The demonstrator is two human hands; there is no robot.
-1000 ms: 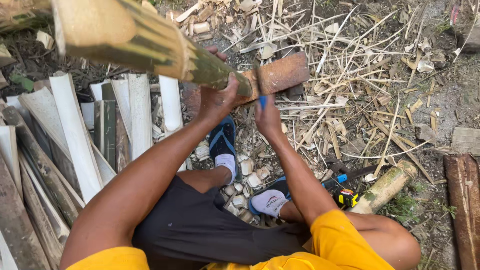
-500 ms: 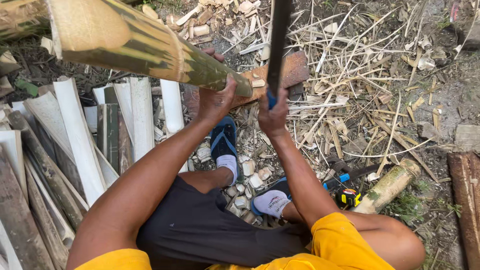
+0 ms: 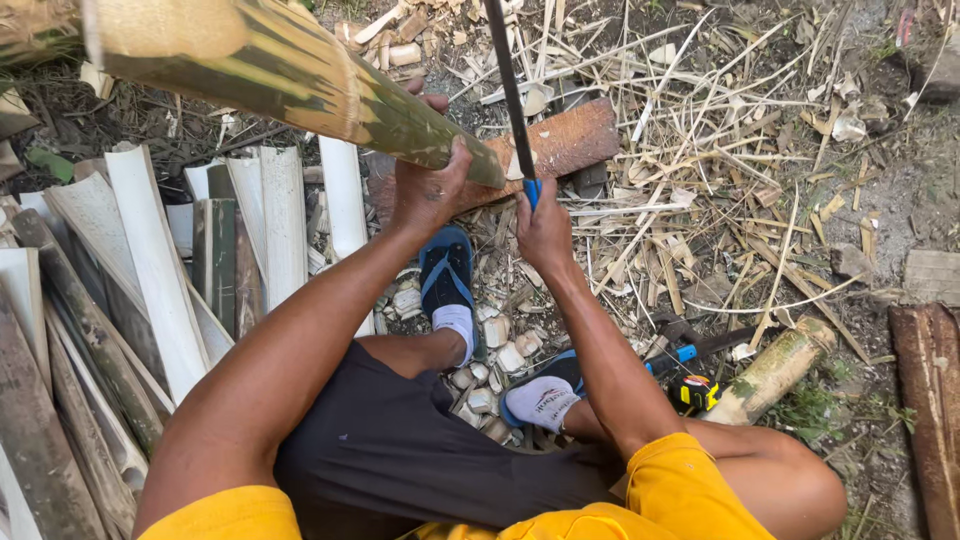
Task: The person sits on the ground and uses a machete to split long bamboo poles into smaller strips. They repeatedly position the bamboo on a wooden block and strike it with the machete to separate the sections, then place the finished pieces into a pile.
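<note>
Bamboo pole [image 3: 300,85] in left hand [image 3: 428,190] grip; blue-handled blade [image 3: 512,95] in right hand [image 3: 543,225] grip.

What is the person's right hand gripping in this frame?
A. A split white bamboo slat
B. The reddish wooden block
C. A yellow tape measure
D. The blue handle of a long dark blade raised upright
D: the right hand closes around the blue handle of a dark blade that points up out of view, while the left hand steadies the green bamboo pole.
</note>
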